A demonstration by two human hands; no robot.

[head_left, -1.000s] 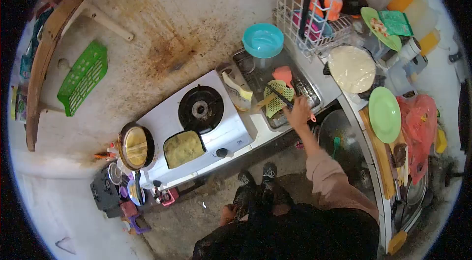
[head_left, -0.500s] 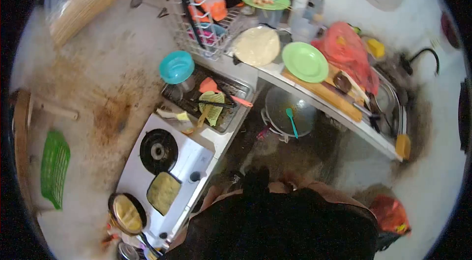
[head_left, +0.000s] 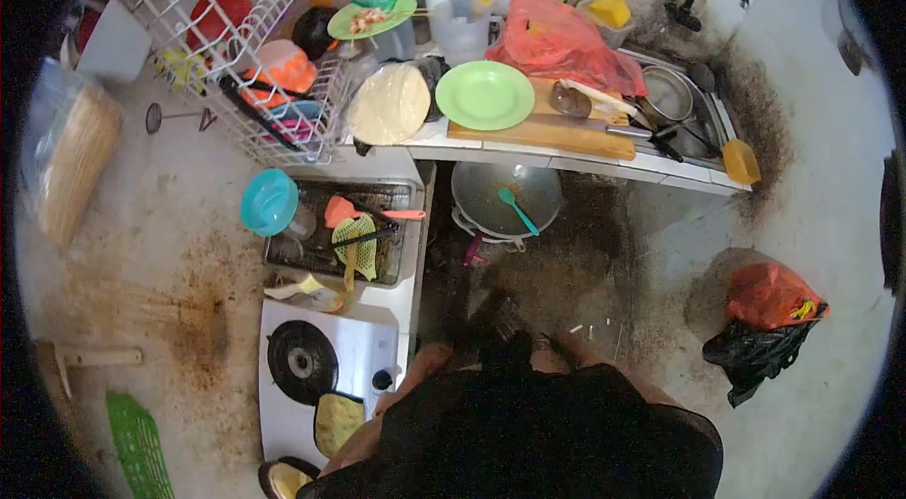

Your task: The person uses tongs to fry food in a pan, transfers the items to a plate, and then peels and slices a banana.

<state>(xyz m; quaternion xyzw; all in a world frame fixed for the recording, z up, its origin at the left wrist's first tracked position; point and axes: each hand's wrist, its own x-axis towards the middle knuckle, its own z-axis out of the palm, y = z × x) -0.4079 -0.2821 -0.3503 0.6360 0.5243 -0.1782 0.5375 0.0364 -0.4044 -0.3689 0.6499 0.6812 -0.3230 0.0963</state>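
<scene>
My left hand hangs low in front of my dark top, beside the edge of the white gas stove. Its fingers are too small and dim to make out. My right hand is down on the other side of my body, over the floor, its fingers likewise unclear. On the stove, a square pan holding a pale flat food sits near my left arm, partly covered by it. Lower down, a round black pan with yellowish food shows at the view's edge. A bare black burner lies above them.
Ahead, a tiled counter carries a green plate, a wooden board and a red plastic bag. A large pot with a teal spoon stands below. Utensils lie on a metal tray. A dish rack stands far left.
My view has turned to the right, so the stove and pans sit lower in view, and the round pan is mostly cut off. The bag on the floor at right shows more fully.
</scene>
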